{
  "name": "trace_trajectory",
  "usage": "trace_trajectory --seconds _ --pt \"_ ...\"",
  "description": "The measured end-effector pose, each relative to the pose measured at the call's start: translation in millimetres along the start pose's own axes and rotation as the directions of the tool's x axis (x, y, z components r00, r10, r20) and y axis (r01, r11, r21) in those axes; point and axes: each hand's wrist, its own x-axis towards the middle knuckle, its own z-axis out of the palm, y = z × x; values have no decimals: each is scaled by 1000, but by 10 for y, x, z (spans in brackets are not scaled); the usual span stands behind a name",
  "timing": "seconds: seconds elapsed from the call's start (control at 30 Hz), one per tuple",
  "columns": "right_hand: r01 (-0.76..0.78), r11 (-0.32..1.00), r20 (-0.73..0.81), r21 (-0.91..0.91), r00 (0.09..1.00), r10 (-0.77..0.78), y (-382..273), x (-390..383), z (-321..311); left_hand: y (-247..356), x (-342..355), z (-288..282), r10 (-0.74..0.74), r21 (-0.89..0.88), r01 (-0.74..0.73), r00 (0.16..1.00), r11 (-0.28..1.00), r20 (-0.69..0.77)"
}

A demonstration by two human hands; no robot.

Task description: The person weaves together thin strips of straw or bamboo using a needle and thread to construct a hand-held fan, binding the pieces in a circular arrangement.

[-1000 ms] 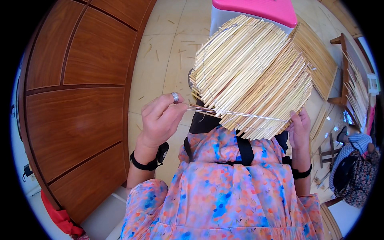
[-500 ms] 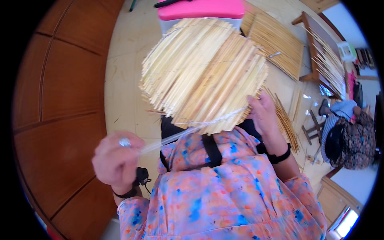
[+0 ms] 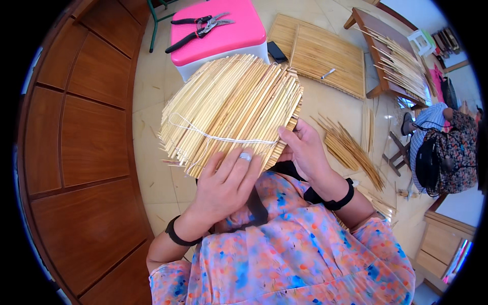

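A roundish mat of pale and brownish reed sticks [image 3: 231,109] tilts in front of my lap. My right hand [image 3: 305,152] grips its right edge, thumb on top and the other fingers partly hidden behind. The fingers of my left hand [image 3: 226,178], one wearing a silver ring, lie stretched over the mat's near edge; the thumb is hidden. Just beyond those fingertips a white string [image 3: 223,138] crosses the sticks, with a loose loop at its left end and its right end by my right thumb.
A pink-topped stool [image 3: 229,43] bears black-handled pruning shears [image 3: 198,30]. To the right are a dark phone [image 3: 276,52], a rectangular reed panel [image 3: 330,56], loose sticks [image 3: 351,150] and a low table [image 3: 366,30]. Another person [image 3: 447,152] sits at far right; wooden cabinets [image 3: 86,152] line the left.
My left hand, earlier out to the left pulling the string taut, now lies on the mat. The string rests slack across the sticks. Both mat and right hand have shifted left.
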Motion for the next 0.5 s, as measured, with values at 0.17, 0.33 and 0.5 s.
trace_trajectory --seconds 0.17,0.33,0.5 --pt "-104 962 78 -251 989 127 -476 -81 -247 -314 47 -241 22 69 -12 989 998 -143" --pt "760 -104 594 -642 407 -694 -1024 112 -159 -814 469 -860 -15 -43 8 986 999 -166" --pt "785 -320 736 -530 239 -633 -1475 285 200 -1199 974 -1264 92 -144 -105 991 984 -93"
